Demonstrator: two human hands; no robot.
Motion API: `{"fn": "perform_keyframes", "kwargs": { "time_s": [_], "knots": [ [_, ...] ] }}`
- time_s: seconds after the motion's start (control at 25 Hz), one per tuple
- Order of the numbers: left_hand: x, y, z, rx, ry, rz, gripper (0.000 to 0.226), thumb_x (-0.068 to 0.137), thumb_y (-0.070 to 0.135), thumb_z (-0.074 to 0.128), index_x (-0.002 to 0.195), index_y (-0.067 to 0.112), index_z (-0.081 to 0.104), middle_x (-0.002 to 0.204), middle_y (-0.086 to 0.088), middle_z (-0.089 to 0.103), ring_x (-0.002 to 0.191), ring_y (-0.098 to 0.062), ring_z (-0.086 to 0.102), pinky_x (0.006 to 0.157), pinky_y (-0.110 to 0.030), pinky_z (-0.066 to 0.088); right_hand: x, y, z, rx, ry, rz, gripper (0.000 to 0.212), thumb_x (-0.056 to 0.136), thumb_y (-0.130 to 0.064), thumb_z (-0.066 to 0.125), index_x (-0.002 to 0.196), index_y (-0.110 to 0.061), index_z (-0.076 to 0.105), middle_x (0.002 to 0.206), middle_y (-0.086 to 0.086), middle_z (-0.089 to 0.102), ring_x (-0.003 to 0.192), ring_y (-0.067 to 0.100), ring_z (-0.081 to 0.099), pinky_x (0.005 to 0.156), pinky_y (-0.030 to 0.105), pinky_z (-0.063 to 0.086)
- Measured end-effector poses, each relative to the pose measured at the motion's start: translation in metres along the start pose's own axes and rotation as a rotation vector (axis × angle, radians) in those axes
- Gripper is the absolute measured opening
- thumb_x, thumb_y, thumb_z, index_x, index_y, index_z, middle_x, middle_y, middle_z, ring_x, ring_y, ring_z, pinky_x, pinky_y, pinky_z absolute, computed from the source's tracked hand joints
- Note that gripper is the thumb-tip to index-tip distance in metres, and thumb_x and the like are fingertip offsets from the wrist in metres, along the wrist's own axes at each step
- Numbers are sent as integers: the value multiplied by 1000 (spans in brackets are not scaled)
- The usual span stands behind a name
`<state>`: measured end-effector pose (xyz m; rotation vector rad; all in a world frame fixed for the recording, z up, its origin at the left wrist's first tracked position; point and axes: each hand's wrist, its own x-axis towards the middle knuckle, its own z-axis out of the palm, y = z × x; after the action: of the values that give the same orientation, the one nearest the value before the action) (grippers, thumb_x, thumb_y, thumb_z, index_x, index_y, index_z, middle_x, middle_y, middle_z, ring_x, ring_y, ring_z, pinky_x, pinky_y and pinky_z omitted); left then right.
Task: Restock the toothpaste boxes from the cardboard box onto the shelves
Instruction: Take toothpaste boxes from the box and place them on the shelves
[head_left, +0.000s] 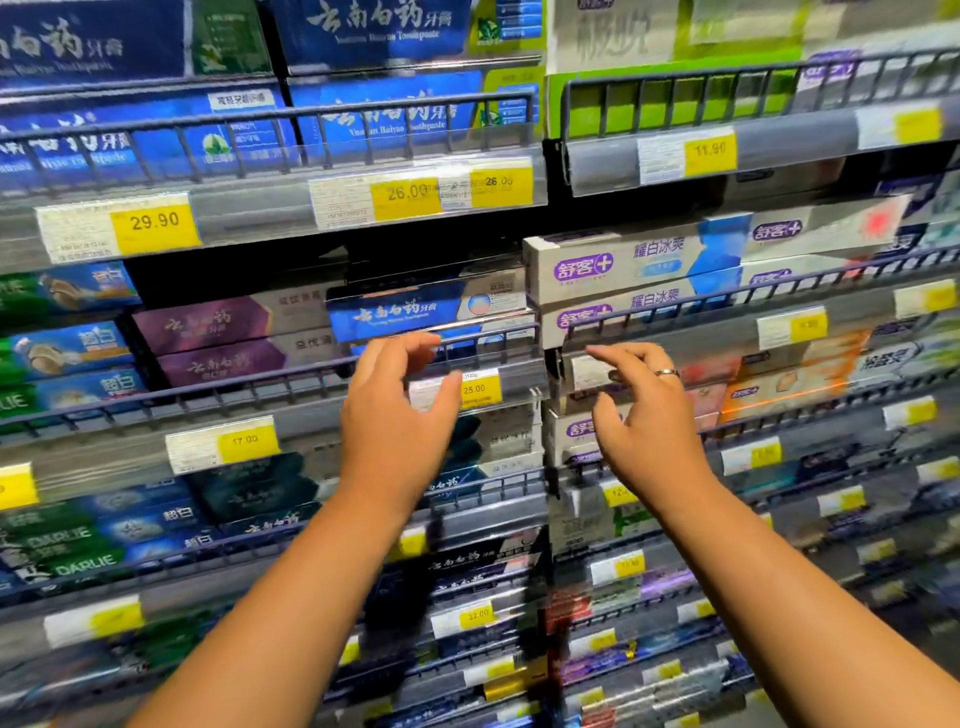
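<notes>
Both bare hands are raised in front of a store shelf (291, 379) packed with toothpaste. The left hand (397, 410) is loosely spread, fingers curled forward and thumb apart, holding nothing; its fingertips sit just below a blue toothpaste box (400, 310) that lies slightly tilted on top of its stack, behind the wire rail (488, 338) at the shelf's front edge. The right hand (644, 410) is also loosely spread and empty, fingers bent, with a ring (666, 372) on one finger; it hovers in front of the neighbouring shelf section to the right.

The shelf holding the blue box carries, to its left, two stacked purple boxes (223, 340), and further left green and blue boxes (62, 338). To the right, in the next section, white boxes with purple lettering (623, 265) are stacked two high behind their own rail. The shelf above is full of dark blue boxes (363, 119), and next to them green boxes (675, 98) sit behind another rail.

Yellow price tags run along the shelf edges: 29.90 (155, 222), 26.00 (408, 193), 17.00 (244, 440), and a 25.00 tag (480, 388) between the two hands. The lower shelves are blurred, and the cardboard box is out of view.
</notes>
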<state>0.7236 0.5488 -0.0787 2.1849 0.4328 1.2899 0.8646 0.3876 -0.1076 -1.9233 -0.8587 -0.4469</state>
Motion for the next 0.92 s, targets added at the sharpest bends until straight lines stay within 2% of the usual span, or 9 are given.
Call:
{"fn": "perform_keyframes", "kwargs": {
  "time_s": [0.08,0.16,0.28,0.4,0.48,0.64,0.8,0.92],
  "knots": [
    [-18,13,21,-17,-77,1,31,84,18,70,108,33,56,101,10,59,90,-1,57,82,-10,43,-10,17,-13,-18,-11,23,44,85,-3,54,126,-20,57,117,0,47,75,13,50,70,25,38],
    [-37,27,47,-35,-146,-20,33,83,21,71,107,37,54,100,11,62,89,0,58,80,-10,45,-18,38,-30,-31,-15,34,43,85,-6,53,126,-19,57,118,4,48,90,15,51,74,24,37],
    [-63,55,93,-69,-246,-62,35,83,23,72,113,32,57,103,8,64,91,-7,60,83,-21,48,-33,72,-62,-59,-29,65,43,86,-10,53,127,-19,57,120,6,49,99,20,51,77,19,34],
    [-91,92,148,-116,-362,-64,40,83,24,71,121,27,56,109,8,65,99,-8,61,89,-26,49,-51,109,-106,-82,-50,119,44,88,-11,56,130,-26,53,125,2,46,98,13,48,81,21,36],
    [-109,121,189,-146,-437,-75,41,85,26,70,122,28,54,112,10,63,102,-8,59,89,-26,48,-63,141,-142,-103,-63,184,44,91,-16,56,132,-29,50,128,-2,43,93,7,45,78,23,39],
    [-146,171,272,-215,-538,-107,44,85,27,71,125,29,52,117,9,62,105,-6,58,91,-23,46,-91,209,-212,-155,-65,282,43,93,-21,55,134,-28,48,132,-3,40,99,6,46,77,23,40],
    [-192,215,356,-223,-699,-104,50,85,30,71,130,26,49,121,5,61,108,-11,58,94,-28,47,-130,278,-282,-212,-30,407,44,93,-22,55,135,-28,47,137,0,39,105,11,49,81,24,41],
    [-227,240,415,-239,-812,-61,53,81,30,72,129,20,51,120,-1,63,108,-17,60,95,-35,47,-162,327,-326,-260,8,544,45,90,-20,58,134,-24,49,134,3,41,111,17,48,88,18,33]
  ]
}}
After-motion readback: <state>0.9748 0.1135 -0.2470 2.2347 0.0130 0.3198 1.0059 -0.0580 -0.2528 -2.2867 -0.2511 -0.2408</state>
